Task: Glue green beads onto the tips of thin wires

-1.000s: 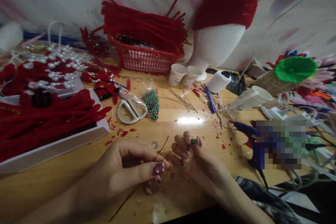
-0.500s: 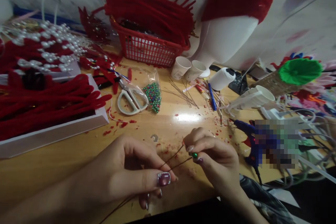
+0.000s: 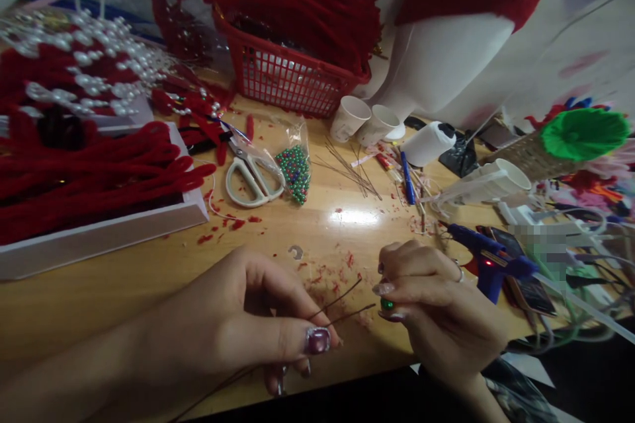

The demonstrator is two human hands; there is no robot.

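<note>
Between the thumb and fingers of my left hand (image 3: 268, 324) are two thin brown wires (image 3: 347, 312). Their tips stick out to the right, and their long ends trail down to the lower left. My right hand (image 3: 431, 304) pinches a small shiny green bead (image 3: 386, 304) between thumb and forefinger. A small gap separates the bead from the wire tips. Past my hands lies a clear bag of mostly green beads (image 3: 295, 175), beside white-handled scissors (image 3: 253, 182). More thin wires (image 3: 350, 168) rest loosely on the table.
A white box of red fuzzy stems (image 3: 99, 238) stands at left, with pearl sprays behind. A red basket (image 3: 292, 82), paper cups (image 3: 350, 119) and a white thread spool (image 3: 429, 144) line the back. At right lie a blue glue gun (image 3: 491, 258), its red light on, and cables.
My right hand has drawn away to the right with the green bead, so the wire tips now stand free of it. My left hand stays nearly where it was. The view has shifted slightly.
</note>
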